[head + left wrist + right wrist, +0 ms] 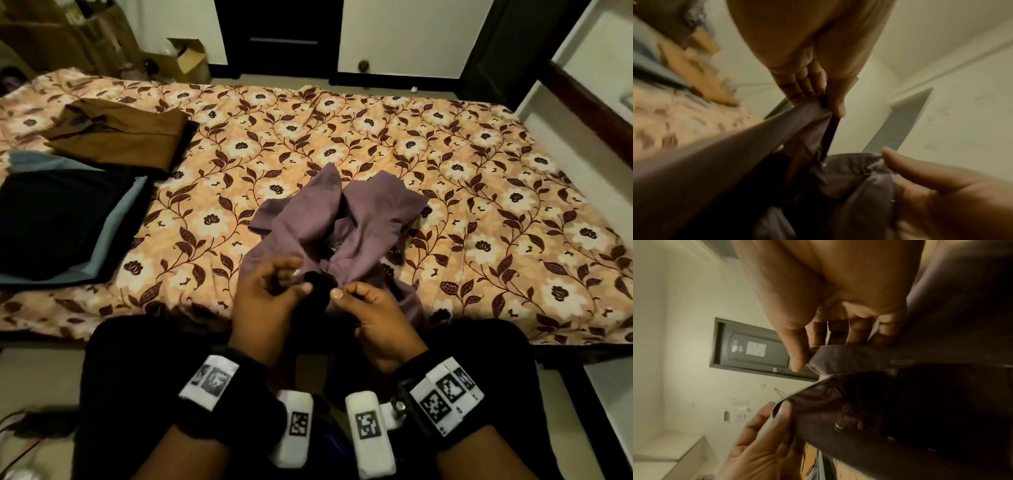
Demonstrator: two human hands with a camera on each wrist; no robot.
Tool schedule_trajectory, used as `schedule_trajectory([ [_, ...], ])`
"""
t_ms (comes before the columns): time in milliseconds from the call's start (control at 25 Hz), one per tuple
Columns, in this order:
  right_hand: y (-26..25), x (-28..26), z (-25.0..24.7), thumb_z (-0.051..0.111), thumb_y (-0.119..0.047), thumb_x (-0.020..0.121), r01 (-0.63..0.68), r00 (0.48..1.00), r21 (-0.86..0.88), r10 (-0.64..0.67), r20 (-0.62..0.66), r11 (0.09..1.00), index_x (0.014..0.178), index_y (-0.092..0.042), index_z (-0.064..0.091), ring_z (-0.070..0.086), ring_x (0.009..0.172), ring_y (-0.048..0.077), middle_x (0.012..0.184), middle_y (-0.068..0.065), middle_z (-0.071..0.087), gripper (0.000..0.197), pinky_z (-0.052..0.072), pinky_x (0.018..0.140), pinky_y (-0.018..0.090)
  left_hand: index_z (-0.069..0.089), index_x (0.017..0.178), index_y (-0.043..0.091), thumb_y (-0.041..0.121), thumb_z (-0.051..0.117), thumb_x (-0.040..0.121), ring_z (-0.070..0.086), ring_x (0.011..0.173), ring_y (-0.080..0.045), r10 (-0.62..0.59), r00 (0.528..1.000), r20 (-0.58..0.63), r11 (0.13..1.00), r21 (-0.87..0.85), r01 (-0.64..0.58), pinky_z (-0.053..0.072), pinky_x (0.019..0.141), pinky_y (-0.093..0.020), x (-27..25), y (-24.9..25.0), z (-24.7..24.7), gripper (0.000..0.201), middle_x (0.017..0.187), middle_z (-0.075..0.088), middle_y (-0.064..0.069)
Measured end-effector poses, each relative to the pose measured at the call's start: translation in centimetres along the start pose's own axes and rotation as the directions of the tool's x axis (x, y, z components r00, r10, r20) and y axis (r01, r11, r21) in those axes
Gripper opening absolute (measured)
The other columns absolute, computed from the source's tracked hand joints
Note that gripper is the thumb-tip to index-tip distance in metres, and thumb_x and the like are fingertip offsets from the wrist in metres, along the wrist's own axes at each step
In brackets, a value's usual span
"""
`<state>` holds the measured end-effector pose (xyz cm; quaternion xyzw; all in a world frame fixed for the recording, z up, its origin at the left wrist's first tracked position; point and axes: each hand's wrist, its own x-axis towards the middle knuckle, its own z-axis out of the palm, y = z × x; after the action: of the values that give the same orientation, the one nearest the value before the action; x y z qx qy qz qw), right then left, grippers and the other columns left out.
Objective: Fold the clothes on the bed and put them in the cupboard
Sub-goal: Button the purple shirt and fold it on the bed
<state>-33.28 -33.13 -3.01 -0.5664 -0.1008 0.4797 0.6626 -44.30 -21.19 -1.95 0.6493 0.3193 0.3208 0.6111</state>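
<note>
A crumpled purple shirt [342, 219] lies at the near edge of the bed [445, 171], its front lifted toward me. My left hand [298, 279] pinches one front edge, and my right hand [346, 293] pinches the other edge close beside it. In the left wrist view my left hand [824, 104] grips a taut fold of the shirt [735, 162], with my right hand [941, 194] below it. In the right wrist view my right hand [807, 353] holds the buttonhole strip [859, 360]. My left hand [766, 434] holds the edge carrying a button [838, 427].
A folded brown garment [120, 133] lies at the bed's far left. Nearer me, a dark folded garment [58, 219] rests on a blue-grey one. A dark door [279, 34] and a cardboard box [191, 58] stand beyond the bed. My knees press against the bed's front edge.
</note>
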Motion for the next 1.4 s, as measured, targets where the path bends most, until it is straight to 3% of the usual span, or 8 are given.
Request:
schedule_trajectory([
  [120, 1.4, 0.4, -0.5, 0.062, -0.012, 0.082, 0.010, 0.999, 0.148, -0.016, 0.036, 0.989, 0.107, 0.007, 0.059, 0.064, 0.092, 0.030, 0.098, 0.020, 0.067, 0.032, 0.055, 0.084, 0.039, 0.070, 0.093, 0.007, -0.018, 0.060, 0.076, 0.070, 0.082, -0.016, -0.281, 0.945, 0.167, 0.847, -0.420, 0.326, 0.055, 0.069, -0.020, -1.4, -2.0, 1.5, 0.032, 0.087, 0.074, -0.007],
  [240, 2.3, 1.0, -1.3, 0.067, -0.014, 0.081, 0.011, 0.999, 0.083, -0.013, 0.033, 0.997, 0.105, 0.005, 0.061, 0.062, 0.097, 0.036, 0.102, 0.024, 0.066, 0.031, 0.048, 0.093, 0.051, 0.076, 0.081, 0.009, -0.009, 0.064, 0.068, 0.072, 0.081, -0.018, -0.371, 0.873, 0.317, 0.747, -0.456, 0.484, 0.056, 0.067, -0.021, -1.5, -3.1, 1.7, 0.025, 0.086, 0.075, -0.010],
  [440, 2.7, 1.4, -0.9, 0.084, -0.036, 0.063, 0.024, 0.999, 0.031, -0.025, 0.026, 0.999, 0.092, -0.008, 0.067, 0.060, 0.093, 0.033, 0.095, 0.020, 0.065, 0.043, 0.045, 0.094, 0.054, 0.064, 0.085, 0.003, -0.009, 0.066, 0.070, 0.069, 0.076, -0.014, -0.367, 0.881, 0.299, 0.798, -0.385, 0.463, 0.056, 0.069, -0.021, -0.5, -4.4, 1.1, 0.020, 0.077, 0.073, -0.003],
  [520, 2.6, 1.3, -0.8, 0.078, -0.027, 0.073, 0.045, 0.999, 0.039, -0.045, 0.001, 0.998, 0.093, -0.006, 0.065, 0.060, 0.091, 0.030, 0.093, 0.018, 0.065, 0.032, 0.047, 0.093, 0.051, 0.062, 0.077, 0.007, -0.017, 0.067, 0.073, 0.065, 0.069, -0.010, -0.331, 0.922, 0.203, 0.894, -0.245, 0.375, 0.055, 0.069, -0.022, -0.3, -5.2, 0.9, 0.024, 0.068, 0.069, 0.002],
  [640, 2.8, 1.2, -0.9, 0.060, -0.002, 0.087, 0.090, 0.996, -0.041, -0.091, -0.025, 0.995, 0.088, -0.004, 0.061, 0.065, 0.071, 0.013, 0.077, 0.005, 0.068, 0.002, 0.056, 0.066, 0.026, 0.064, 0.075, 0.009, -0.017, 0.069, 0.075, 0.066, 0.067, -0.010, -0.296, 0.943, 0.151, 0.938, -0.140, 0.316, 0.055, 0.069, -0.023, -0.4, -6.0, 0.5, 0.026, 0.068, 0.070, 0.003],
  [720, 3.1, 1.4, -0.9, 0.058, 0.003, 0.088, 0.106, 0.994, -0.124, -0.109, -0.024, 0.987, 0.086, -0.004, 0.063, 0.066, 0.067, 0.008, 0.072, 0.000, 0.070, 0.009, 0.052, 0.059, 0.018, 0.067, 0.082, 0.007, -0.016, 0.068, 0.076, 0.068, 0.072, -0.010, -0.281, 0.941, 0.191, 0.935, -0.168, 0.313, 0.057, 0.071, -0.022, -0.4, -6.2, 0.3, 0.024, 0.073, 0.073, 0.002],
  [1200, 3.9, 1.6, -0.8, 0.058, 0.009, 0.086, 0.199, 0.977, -0.230, -0.210, -0.028, 0.953, 0.089, -0.007, 0.069, 0.068, 0.076, 0.007, 0.075, -0.006, 0.073, 0.019, 0.056, 0.079, 0.023, 0.066, 0.094, 0.000, -0.020, 0.065, 0.076, 0.069, 0.079, -0.008, -0.220, 0.949, 0.225, 0.952, -0.163, 0.259, 0.055, 0.076, -0.020, -0.5, -6.3, 0.1, 0.026, 0.079, 0.072, 0.003],
  [1400, 4.2, 2.1, -1.0, 0.051, 0.008, 0.090, 0.153, 0.987, -0.198, -0.160, -0.019, 0.968, 0.091, -0.008, 0.068, 0.068, 0.076, 0.008, 0.077, -0.004, 0.074, 0.023, 0.056, 0.073, 0.022, 0.068, 0.101, -0.010, -0.019, 0.065, 0.077, 0.069, 0.075, -0.006, -0.182, 0.965, 0.186, 0.975, -0.094, 0.202, 0.055, 0.074, -0.019, -0.3, -6.6, 0.0, 0.025, 0.079, 0.072, 0.001],
])
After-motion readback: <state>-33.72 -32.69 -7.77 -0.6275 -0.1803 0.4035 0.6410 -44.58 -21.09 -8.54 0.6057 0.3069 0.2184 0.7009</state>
